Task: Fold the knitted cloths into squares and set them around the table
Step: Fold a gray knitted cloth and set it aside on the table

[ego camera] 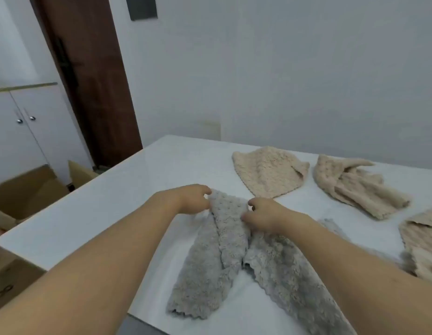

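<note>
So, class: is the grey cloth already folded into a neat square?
No: the grey cloth lies splayed in two long flaps while both hands grip its top.

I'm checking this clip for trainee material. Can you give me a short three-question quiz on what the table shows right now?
1. True or false: both hands grip the grey cloth.
2. How many beige cloths lie at least partly in view on the table?
3. Which beige cloth is nearest the right hand: A) the folded one, B) the rumpled one, C) the one at the right edge?

Key
1. True: the left hand and the right hand pinch its far end.
2. Three.
3. A.
</note>
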